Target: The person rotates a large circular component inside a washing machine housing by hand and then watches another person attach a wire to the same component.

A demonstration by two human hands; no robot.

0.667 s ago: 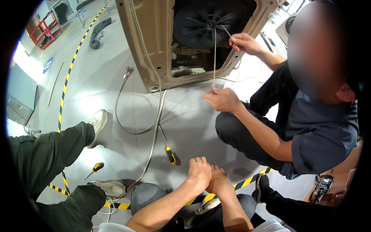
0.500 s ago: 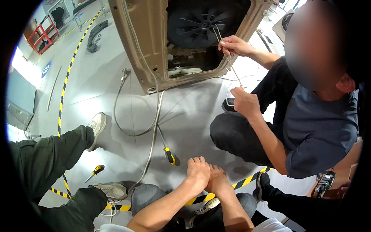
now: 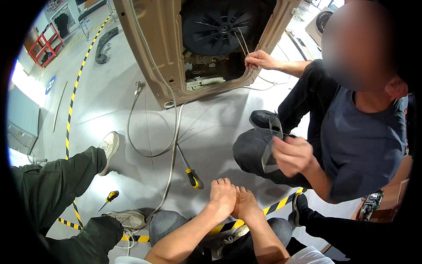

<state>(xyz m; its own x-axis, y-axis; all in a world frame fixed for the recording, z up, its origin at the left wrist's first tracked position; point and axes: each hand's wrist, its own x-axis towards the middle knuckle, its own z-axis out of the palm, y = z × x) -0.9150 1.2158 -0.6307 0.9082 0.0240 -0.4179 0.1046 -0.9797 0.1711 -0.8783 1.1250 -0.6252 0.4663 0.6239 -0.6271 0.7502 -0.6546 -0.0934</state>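
Note:
My left hand (image 3: 222, 193) and my right hand (image 3: 245, 203) rest side by side in front of my knees, touching, with fingers curled down. No held thing shows in either. Just ahead of them on the grey floor lies a screwdriver (image 3: 192, 177) with a yellow and black handle, its shaft beside a grey hose. Across from me crouches a co-worker, whose upper hand (image 3: 259, 60) grips thin pale cords near the open back of a washing machine (image 3: 151, 53). The co-worker's lower hand (image 3: 293, 154) is closed and blurred, with a pale strand by it.
A large black pulley wheel (image 3: 215, 26) shows inside the machine. A grey hose (image 3: 168, 176) and a looped cable (image 3: 131, 127) run over the floor. A second screwdriver (image 3: 110, 199) lies near another person's shoes. Yellow and black tape (image 3: 72, 101) marks the floor.
The co-worker's lower hand has moved down and right, away from the machine; the upper hand has dropped slightly. The whole view has shifted a little. My hands stay together.

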